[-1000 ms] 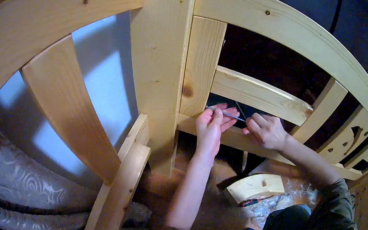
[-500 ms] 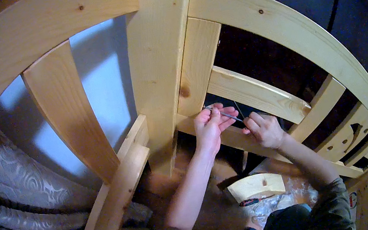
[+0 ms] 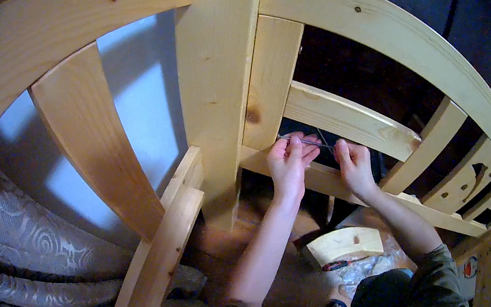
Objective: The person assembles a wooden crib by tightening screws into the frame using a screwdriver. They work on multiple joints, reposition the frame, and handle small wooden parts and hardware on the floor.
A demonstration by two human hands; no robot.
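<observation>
A thin grey metal rod that looks like a hex key [image 3: 314,142] runs slantwise between my two hands. My left hand [image 3: 290,162] pinches it between thumb and forefinger, the other fingers loosely stretched behind. The rod's left end lies by the foot of a short upright slat [image 3: 275,78], close to the thick pine post [image 3: 218,80]; its contact there is too small to make out. Around the rod's right end my right hand [image 3: 355,165] is closed, its fingers curled and covering that end. Both hands are at the gap between the middle rail [image 3: 345,115] and the lower rail [image 3: 422,212].
A curved top rail [image 3: 363,6] arches over on the right. Slatted wood [image 3: 90,146] and a patterned grey cushion [image 3: 33,232] stand at the left. Below are a loose curved wooden piece [image 3: 347,245], a red-and-black hand tool [image 3: 335,265] and clear plastic [image 3: 366,269].
My right hand has turned more upright and risen slightly, still at the rod's right end. My left hand keeps its pinch. The whole view has shifted a little.
</observation>
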